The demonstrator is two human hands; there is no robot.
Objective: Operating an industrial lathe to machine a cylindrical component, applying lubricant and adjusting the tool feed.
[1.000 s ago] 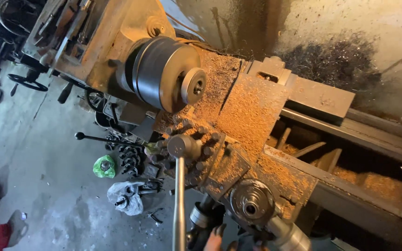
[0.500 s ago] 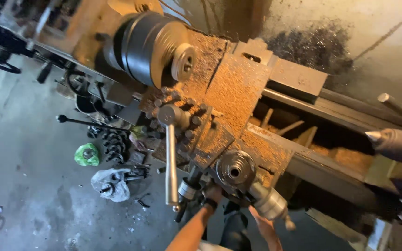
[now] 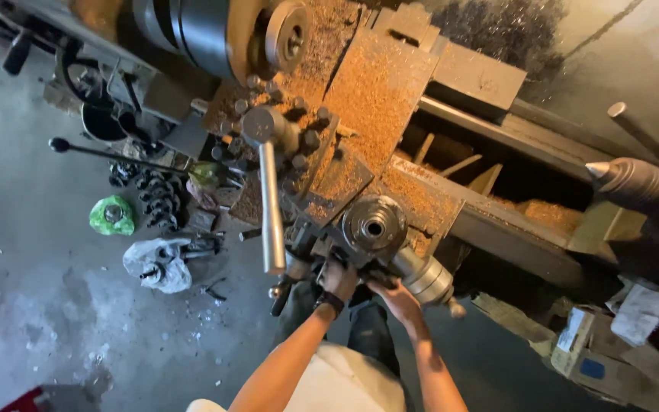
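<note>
I look down on an old lathe strewn with brass-coloured chips. My left hand (image 3: 337, 279), a dark band at its wrist, is closed around a dark crank handle at the front of the carriage (image 3: 379, 99). Right beside it, my right hand (image 3: 397, 299) curls its fingers onto the dark handwheel rim under the round steel dial (image 3: 375, 225). A ribbed steel cylinder with a small knob (image 3: 426, 279) sticks out just right of my right hand. The long bright tool-post lever (image 3: 271, 210) hangs down to the left of my left hand.
The chuck (image 3: 215, 30) is at the top, the pointed tailstock centre (image 3: 631, 183) at the right. On the concrete floor to the left lie a green bag (image 3: 112, 216), a white bag (image 3: 158, 264), stacked gears (image 3: 159, 200) and a black lever (image 3: 108, 154). Cardboard boxes (image 3: 585, 343) sit at lower right.
The view has swung closer and lower over the carriage. My arms, barely visible a second ago, have come up, and both hands now sit on the controls under the dial.
</note>
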